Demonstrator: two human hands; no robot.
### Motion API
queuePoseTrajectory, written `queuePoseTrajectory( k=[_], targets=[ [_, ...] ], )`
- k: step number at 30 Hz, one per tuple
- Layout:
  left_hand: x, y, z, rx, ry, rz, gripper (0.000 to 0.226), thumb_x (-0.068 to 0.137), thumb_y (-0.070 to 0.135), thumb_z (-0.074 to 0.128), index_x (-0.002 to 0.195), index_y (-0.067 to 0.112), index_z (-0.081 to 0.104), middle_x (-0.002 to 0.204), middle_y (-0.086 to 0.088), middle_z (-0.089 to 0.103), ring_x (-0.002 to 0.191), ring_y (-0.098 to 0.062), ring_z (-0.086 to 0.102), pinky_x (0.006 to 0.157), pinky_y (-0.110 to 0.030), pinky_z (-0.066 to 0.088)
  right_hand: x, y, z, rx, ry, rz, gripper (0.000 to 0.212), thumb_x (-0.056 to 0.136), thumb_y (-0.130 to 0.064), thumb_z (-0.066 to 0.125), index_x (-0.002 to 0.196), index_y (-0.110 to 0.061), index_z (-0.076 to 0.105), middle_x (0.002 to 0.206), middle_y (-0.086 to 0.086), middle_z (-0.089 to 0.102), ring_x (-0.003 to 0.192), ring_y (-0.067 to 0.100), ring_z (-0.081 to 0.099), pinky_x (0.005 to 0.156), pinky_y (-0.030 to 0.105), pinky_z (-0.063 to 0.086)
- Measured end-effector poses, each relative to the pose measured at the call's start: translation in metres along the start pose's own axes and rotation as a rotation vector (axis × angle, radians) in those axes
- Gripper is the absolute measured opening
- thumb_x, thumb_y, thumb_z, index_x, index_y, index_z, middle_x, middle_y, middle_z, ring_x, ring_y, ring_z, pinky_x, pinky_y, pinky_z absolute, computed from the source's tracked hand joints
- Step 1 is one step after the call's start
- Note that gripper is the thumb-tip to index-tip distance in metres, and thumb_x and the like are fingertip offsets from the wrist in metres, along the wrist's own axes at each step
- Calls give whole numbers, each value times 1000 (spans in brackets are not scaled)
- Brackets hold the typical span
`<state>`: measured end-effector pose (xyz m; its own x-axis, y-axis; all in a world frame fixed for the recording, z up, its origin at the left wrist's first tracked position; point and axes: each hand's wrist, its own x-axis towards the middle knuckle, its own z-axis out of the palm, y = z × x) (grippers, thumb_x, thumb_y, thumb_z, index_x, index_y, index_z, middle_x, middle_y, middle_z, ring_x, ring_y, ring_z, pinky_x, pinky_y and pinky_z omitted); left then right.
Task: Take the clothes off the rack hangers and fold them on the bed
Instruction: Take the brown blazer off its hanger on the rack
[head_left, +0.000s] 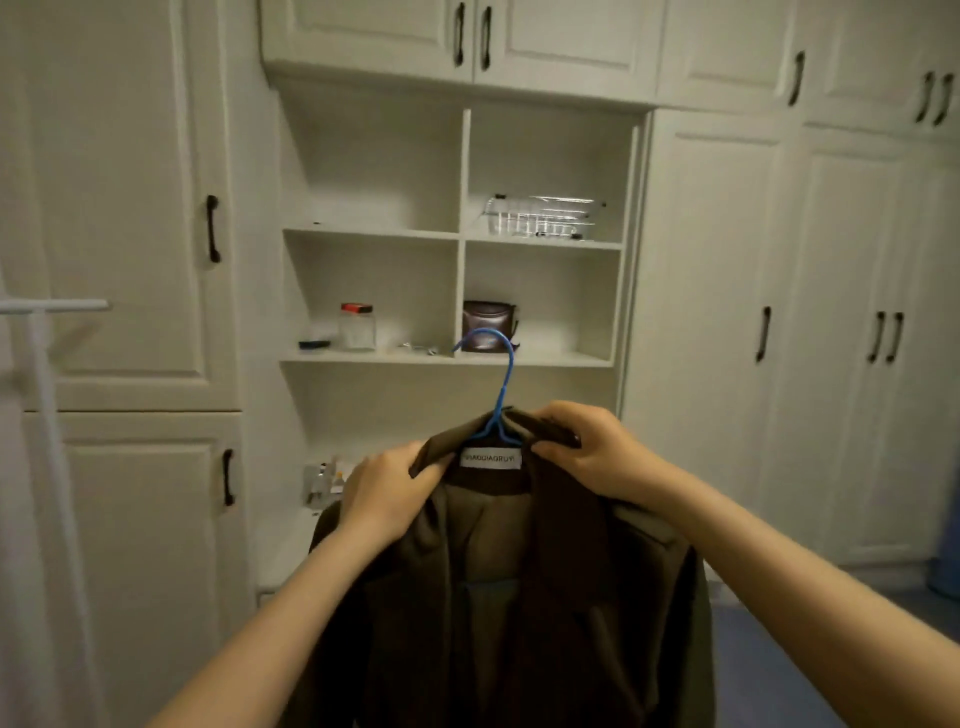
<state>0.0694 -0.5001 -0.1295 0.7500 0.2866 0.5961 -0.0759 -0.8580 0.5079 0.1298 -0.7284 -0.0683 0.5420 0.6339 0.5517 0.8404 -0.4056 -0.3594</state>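
A brown jacket (519, 597) hangs on a blue hanger (501, 395), held up at the frame's center. The left hand (384, 493) pinches the collar at 9 o'clock of the hanger neck; the right hand (587, 447) pinches the collar at 3 o'clock. White shelves (452, 358) stand behind, at 12 o'clock.

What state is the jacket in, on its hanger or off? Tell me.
On: the blue hanger sits inside the brown jacket collar, hook poking out above.
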Motion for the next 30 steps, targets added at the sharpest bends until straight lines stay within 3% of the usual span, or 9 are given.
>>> queuePoseTrajectory(
  k=[5, 7, 10, 12, 16, 19, 24, 28, 30],
  targets=[
    [-59, 110, 38, -135, -1, -14, 26, 89, 44, 54, 79, 23, 68, 78, -5, 69, 76, -24, 60, 61, -31, 43, -110, 17, -70, 80, 155, 181, 18, 87, -25, 64, 104, -24, 61, 94, -6, 64, 90, 13, 62, 75, 23, 51],
    [-86, 159, 51, -206, -34, -7, 31, 90, 45, 53, 66, 27, 60, 67, 2, 63, 71, -21, 58, 55, -29, 38, -166, 19, -97, 42, 214, 248, 40, 79, -42, 69, 115, -29, 55, 106, -9, 63, 99, 9, 60, 84, 23, 50],
    [-113, 220, 67, -328, -79, -17, 38, 89, 46, 54, 59, 23, 57, 61, 2, 60, 68, -20, 58, 54, -29, 36, -233, 26, -124, -314, 285, 276, 81, 69, -55, 72, 137, -27, 37, 131, -5, 51, 119, 12, 47, 105, 36, 37],
    [-127, 258, 77, -420, -117, -21, 44, 88, 46, 56, 57, 16, 58, 59, -3, 61, 65, -21, 57, 55, -31, 37, -268, 34, -145, -500, 336, 356, 88, 72, -45, 71, 144, -25, 25, 142, -3, 39, 132, 17, 35, 114, 46, 23],
    [-152, 330, 104, -607, -252, -13, 52, 84, 48, 60, 63, 1, 63, 63, -15, 63, 61, -23, 55, 58, -33, 39, -340, 50, -196, -707, 457, 541, 83, 74, -28, 69, 144, -21, 25, 145, 2, 33, 138, 22, 26, 116, 48, 10],
    [-166, 381, 128, -673, -352, -6, 50, 83, 48, 61, 55, 6, 59, 55, -10, 57, 58, -20, 50, 57, -31, 37, -388, 60, -231, -793, 536, 720, 83, 73, -27, 70, 144, -20, 26, 147, 9, 27, 139, 29, 23, 116, 51, 10],
    [-188, 468, 170, -769, -502, 91, 47, 85, 46, 61, 63, 5, 65, 58, -4, 58, 58, -17, 52, 55, -29, 38, -457, 84, -279, -748, 627, 1077, 106, 70, -46, 74, 146, -29, 2, 155, 14, -7, 144, 34, 6, 114, 53, 9],
    [-205, 521, 207, -833, -587, 198, 43, 86, 44, 61, 58, 12, 61, 53, -1, 54, 55, -15, 51, 54, -29, 36, -506, 103, -317, -794, 748, 1299, 103, 76, -33, 71, 148, -17, -1, 155, 18, -7, 144, 34, 8, 114, 54, 6],
    [-207, 546, 230, -871, -623, 258, 42, 86, 43, 61, 59, 12, 63, 53, -1, 56, 55, -16, 53, 55, -30, 38, -532, 111, -343, -809, 808, 1390, 91, 79, -27, 67, 147, -11, 8, 154, 19, 5, 143, 36, 12, 113, 52, 14]
  ],
)
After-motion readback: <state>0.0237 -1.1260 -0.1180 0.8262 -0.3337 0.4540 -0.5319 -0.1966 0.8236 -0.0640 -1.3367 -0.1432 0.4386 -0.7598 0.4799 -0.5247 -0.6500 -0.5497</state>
